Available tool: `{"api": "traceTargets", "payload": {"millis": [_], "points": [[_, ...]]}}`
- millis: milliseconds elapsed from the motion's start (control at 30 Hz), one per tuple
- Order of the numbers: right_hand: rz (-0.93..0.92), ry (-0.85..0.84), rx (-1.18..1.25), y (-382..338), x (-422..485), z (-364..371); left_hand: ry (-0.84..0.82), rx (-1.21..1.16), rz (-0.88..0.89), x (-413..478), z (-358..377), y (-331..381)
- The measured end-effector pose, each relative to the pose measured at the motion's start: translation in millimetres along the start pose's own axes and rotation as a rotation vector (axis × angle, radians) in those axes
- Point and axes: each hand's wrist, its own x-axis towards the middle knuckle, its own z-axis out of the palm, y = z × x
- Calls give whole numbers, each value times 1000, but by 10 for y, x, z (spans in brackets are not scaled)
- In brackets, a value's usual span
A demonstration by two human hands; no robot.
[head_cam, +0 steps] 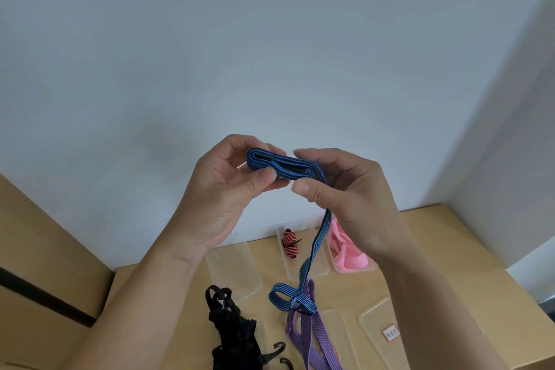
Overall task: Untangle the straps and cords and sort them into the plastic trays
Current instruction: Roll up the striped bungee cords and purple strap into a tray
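Both hands are raised above the table. They hold a blue striped strap [282, 166] that is folded into a flat coil. My left hand [228, 189] pinches the coil's left end between thumb and fingers. My right hand [345, 189] pinches its right end. The strap's loose tail [318, 240] hangs down to the table and ends in a loop [288, 297] lying on a purple strap [312, 336]. A black strap with hooks [234, 333] lies at the lower left.
Several clear plastic trays stand on the wooden table [426, 249]. One tray [231, 267] has nothing in it, one holds a red striped cord [290, 243], one holds pink straps [350, 252]. A tray [381, 330] with a small label sits at the lower right. Behind the table is a white wall.
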Motion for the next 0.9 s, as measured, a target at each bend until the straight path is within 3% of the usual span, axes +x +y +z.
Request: {"api": "traceTargets", "payload": {"millis": [367, 567, 767, 900], "points": [[-17, -21, 132, -23, -6, -44, -1, -78, 26, -24, 15, 25], [-24, 38, -3, -10, 4, -39, 78, 275, 69, -15, 52, 88], [-13, 79, -151, -20, 24, -16, 156, 338, 86, -7, 144, 100], [75, 164, -67, 1, 20, 123, 318, 509, 257, -10, 230, -57]]}}
